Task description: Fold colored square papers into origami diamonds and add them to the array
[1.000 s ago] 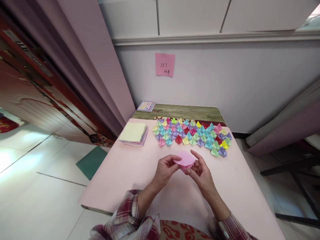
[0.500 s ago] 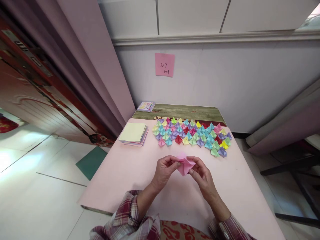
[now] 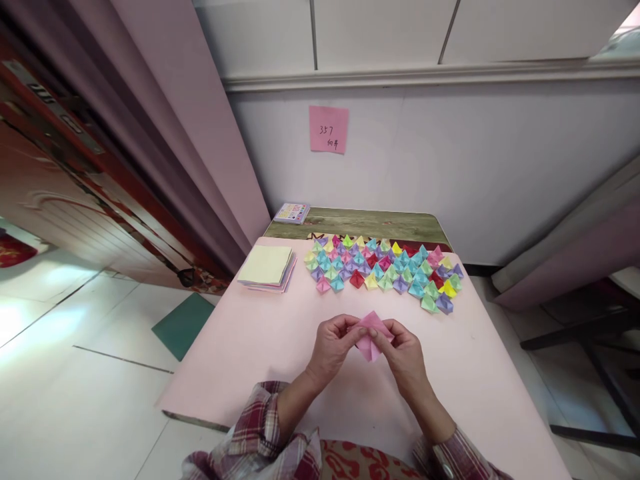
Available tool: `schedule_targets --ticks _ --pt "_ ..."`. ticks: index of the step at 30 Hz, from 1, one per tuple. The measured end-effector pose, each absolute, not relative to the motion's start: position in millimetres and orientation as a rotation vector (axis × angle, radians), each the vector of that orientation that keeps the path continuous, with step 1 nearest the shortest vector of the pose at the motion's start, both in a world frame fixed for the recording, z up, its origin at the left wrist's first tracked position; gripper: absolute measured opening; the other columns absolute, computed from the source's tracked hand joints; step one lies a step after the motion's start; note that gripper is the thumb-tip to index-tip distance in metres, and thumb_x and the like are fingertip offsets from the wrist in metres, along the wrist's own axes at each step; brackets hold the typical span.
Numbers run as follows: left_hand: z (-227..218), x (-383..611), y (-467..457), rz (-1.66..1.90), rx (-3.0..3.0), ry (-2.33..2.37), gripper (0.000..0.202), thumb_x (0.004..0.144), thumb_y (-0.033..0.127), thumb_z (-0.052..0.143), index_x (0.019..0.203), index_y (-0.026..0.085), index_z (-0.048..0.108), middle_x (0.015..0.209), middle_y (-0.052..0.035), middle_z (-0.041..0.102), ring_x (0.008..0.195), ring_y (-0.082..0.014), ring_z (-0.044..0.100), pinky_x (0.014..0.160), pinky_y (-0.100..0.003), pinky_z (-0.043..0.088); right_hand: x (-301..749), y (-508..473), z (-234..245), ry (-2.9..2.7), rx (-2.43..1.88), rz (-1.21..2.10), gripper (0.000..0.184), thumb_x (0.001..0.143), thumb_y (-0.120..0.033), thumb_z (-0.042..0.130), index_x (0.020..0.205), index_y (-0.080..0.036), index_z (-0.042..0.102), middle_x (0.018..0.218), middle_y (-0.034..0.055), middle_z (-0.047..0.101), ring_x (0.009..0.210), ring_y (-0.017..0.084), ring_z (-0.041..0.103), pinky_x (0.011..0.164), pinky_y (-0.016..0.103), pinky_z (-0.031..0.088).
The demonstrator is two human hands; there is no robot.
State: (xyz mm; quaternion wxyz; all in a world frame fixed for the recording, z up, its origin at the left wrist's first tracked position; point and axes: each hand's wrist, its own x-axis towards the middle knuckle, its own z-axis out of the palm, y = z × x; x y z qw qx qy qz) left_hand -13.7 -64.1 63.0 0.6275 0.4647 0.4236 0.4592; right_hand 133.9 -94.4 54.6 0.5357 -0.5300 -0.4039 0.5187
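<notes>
A folded pink paper piece is held just above the pink table, near its middle. My left hand pinches its left side with thumb and fingers closed. My right hand pinches its right side, the fingers curled onto the paper. Both hands are close together. Beyond them lies a spread of several small folded paper shapes in many colours.
A stack of square paper sheets sits at the table's far left. A small colourful paper pack lies on the wooden surface behind. A pink note is stuck to the wall. A green sheet lies on the floor at left.
The pink paper went from a wider open shape to a narrower folded one. My two hands have drawn closer together and slightly nearer to me.
</notes>
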Motion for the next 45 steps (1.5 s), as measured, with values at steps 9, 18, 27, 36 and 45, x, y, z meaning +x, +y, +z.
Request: schedule_targets --ticks 9,18,27,36,45 --pt "61 -17 -64 1.014 1.034 0.949 0.052 0.071 0.037 0.078 0.115 0.015 0.061 0.061 0.003 0.064 0.058 -0.0118 0.059 0.065 -0.024 0.045 133 -96 60 -0.706 -1.252 1.401 0.06 0.064 -0.045 0.084 0.113 -0.019 0.061 0.076 0.0027 0.07 0.068 0.019 0.065 0.062 0.029 0.05" --pt "57 -23 -61 0.763 0.964 0.954 0.034 0.07 0.044 0.078 0.076 0.012 0.069 0.067 -0.0042 0.067 0.06 -0.0134 0.059 0.06 -0.025 0.047 142 -95 46 -0.957 -1.324 1.356 0.037 0.069 -0.053 0.077 0.072 -0.017 0.068 0.063 0.0007 0.063 0.056 0.014 0.052 0.053 0.025 0.04" --pt "50 -24 -59 0.798 1.106 1.007 0.034 0.077 0.047 0.069 0.076 0.013 0.071 0.066 -0.0032 0.065 0.058 -0.0112 0.052 0.058 -0.023 0.04 158 -95 44 -1.252 -1.45 1.24 0.034 0.077 -0.052 0.069 0.075 -0.018 0.071 0.06 -0.0002 0.062 0.053 0.013 0.049 0.049 0.023 0.034" --pt "61 -24 -58 0.771 1.28 1.094 0.035 0.082 0.046 0.063 0.079 0.014 0.074 0.063 -0.0012 0.066 0.046 -0.0088 0.048 0.048 -0.021 0.035 163 -93 43 -1.058 -1.63 1.42 0.043 0.072 -0.055 0.07 0.092 -0.018 0.077 0.04 -0.0035 0.053 0.035 0.009 0.037 0.038 0.021 0.026" --pt "52 -18 -61 0.718 0.891 1.083 0.046 0.076 0.054 0.068 0.097 0.013 0.069 0.072 -0.0075 0.072 0.047 -0.0121 0.062 0.044 -0.021 0.045 151 -92 46 -0.703 -1.428 1.488 0.045 0.064 -0.054 0.08 0.088 -0.016 0.073 0.074 0.0045 0.073 0.058 0.012 0.06 0.059 0.024 0.05"
